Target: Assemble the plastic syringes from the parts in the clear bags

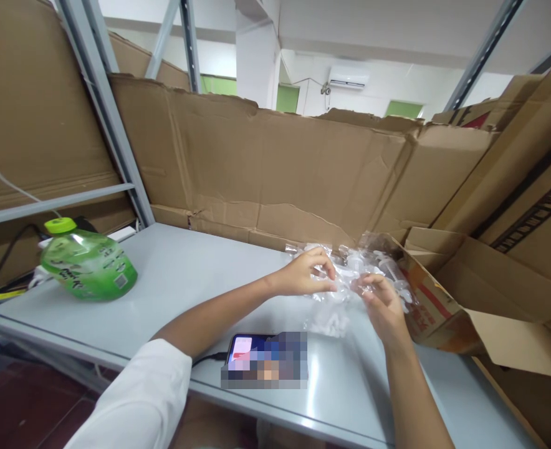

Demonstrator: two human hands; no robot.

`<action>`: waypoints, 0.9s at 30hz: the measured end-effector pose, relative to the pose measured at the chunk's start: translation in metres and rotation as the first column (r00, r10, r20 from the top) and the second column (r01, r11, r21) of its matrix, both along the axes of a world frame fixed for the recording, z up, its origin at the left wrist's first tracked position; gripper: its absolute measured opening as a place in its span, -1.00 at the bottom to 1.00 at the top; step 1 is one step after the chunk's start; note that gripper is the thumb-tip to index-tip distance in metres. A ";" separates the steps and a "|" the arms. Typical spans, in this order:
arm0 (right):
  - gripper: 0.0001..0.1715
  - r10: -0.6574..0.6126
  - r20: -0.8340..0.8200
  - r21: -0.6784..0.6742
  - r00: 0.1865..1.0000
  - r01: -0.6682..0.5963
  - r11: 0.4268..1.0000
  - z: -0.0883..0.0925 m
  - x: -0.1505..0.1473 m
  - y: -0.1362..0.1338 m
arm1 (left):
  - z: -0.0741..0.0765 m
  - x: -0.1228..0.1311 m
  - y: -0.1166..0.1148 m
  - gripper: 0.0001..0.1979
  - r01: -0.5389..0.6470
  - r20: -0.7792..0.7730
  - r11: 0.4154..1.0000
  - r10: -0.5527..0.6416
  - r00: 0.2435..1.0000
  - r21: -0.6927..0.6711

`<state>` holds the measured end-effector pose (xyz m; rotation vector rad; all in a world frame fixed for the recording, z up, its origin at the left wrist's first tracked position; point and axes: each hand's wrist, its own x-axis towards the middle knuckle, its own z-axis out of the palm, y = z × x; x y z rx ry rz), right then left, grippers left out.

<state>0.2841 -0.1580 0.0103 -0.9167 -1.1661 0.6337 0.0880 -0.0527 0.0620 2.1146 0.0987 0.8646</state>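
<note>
Several clear plastic bags with whitish plastic parts [390,269] lie in a pile at the back of the grey table, by the cardboard box. My left hand [307,272] is over the left part of the pile, its thumb and fingers curved apart with a gap between them. On the right, my right hand [379,294] has its thumb and fingertips pressed together on the edge of a clear bag [350,276]. Another clear bag with small white pieces [330,319] lies on the table just below my hands.
A phone [266,360] with a cable lies near the table's front edge. A green bottle [88,262] stands at the left. An open cardboard box [437,312] is at the right, and cardboard sheets [275,162] wall off the back. Metal shelf posts rise at the sides.
</note>
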 end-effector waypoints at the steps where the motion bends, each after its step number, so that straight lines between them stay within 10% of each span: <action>1: -0.78 0.014 -0.019 -0.029 1.000 -0.015 0.999 0.000 -0.002 0.001 | -0.001 0.001 0.000 -0.82 -0.012 0.003 1.000 0.012 1.000 0.023; 9: -0.73 0.037 -0.124 -0.021 0.992 -0.040 0.999 0.003 -0.016 0.003 | -0.028 0.001 -0.004 -0.24 0.098 0.010 0.950 -0.099 0.995 -0.298; 17: -0.27 -0.012 -0.140 -0.033 0.990 0.008 0.999 0.009 -0.015 -0.001 | -0.044 0.001 -0.010 -0.44 0.319 0.018 0.813 -0.356 0.934 -0.488; 27: -0.75 0.061 0.114 -0.279 0.992 -0.027 0.960 -0.007 0.001 0.002 | -0.036 -0.007 -0.013 -0.48 0.240 -0.012 0.769 -0.306 0.952 -0.593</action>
